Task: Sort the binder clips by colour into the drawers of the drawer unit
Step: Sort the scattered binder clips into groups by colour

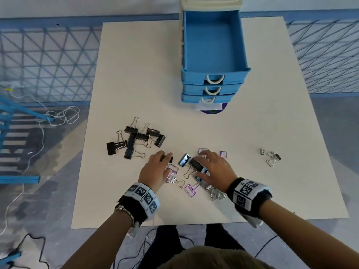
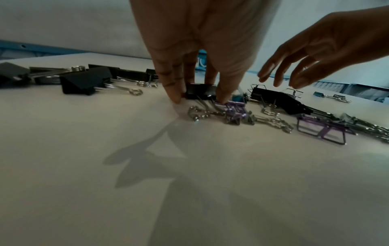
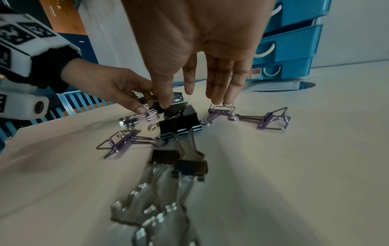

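Binder clips point(image 1: 186, 167) lie scattered on the matte white counter point(image 1: 252, 133); my left hand point(image 1: 155, 167) pinches a glossy black one point(image 2: 201, 93), half hidden under my fingers. My right hand point(image 1: 211, 166) hovers spread, covering wiry purple clips point(image 3: 271, 122).

Shiny metal on a matt top
Black clips point(image 1: 134, 141) carry glossy wire handles; the drawer unit point(image 1: 213, 55) looks like smooth blue plastic; the table point(image 1: 136, 74) is matt.

White table point(image 1: 136, 74): drawer unit point(image 1: 212, 82), black point(image 1: 134, 140), purple point(image 1: 190, 189), seemingly silver clips point(image 1: 271, 157).
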Demonstrator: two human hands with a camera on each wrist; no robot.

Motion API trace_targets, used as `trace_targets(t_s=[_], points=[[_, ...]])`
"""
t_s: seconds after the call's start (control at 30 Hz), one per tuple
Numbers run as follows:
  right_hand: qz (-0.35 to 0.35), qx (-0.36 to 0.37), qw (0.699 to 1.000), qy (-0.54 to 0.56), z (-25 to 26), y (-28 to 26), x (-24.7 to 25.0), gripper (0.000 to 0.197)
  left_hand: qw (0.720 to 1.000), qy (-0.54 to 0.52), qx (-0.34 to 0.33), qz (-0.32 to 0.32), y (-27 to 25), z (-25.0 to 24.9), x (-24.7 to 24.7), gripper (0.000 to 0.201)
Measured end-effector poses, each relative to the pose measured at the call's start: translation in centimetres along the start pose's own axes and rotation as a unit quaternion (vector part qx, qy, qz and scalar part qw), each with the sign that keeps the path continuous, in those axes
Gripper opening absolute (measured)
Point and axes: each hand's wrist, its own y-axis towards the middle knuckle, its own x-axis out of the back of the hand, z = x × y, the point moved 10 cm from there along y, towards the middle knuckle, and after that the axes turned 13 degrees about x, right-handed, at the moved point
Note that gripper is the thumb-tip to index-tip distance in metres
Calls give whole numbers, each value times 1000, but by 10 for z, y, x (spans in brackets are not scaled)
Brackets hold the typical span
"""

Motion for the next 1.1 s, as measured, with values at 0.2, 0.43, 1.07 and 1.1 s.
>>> trace_targets(t_s=[0.2, 0.43, 1.07, 1.1], points=[[57, -7, 998, -29, 3, 22, -14, 43, 999, -4, 49, -15, -6, -14, -7, 45], [82, -40, 996, 2, -12, 23, -18, 33, 990, -107, 89, -37, -6, -9, -3, 30], [-6, -90, 972, 217, -15, 94, 20, 16, 877, -354, 259, -194, -19, 118, 41, 11], [-17, -93, 971, 222, -13, 102, 21, 16, 877, -351, 260, -200, -20, 121, 42, 11]])
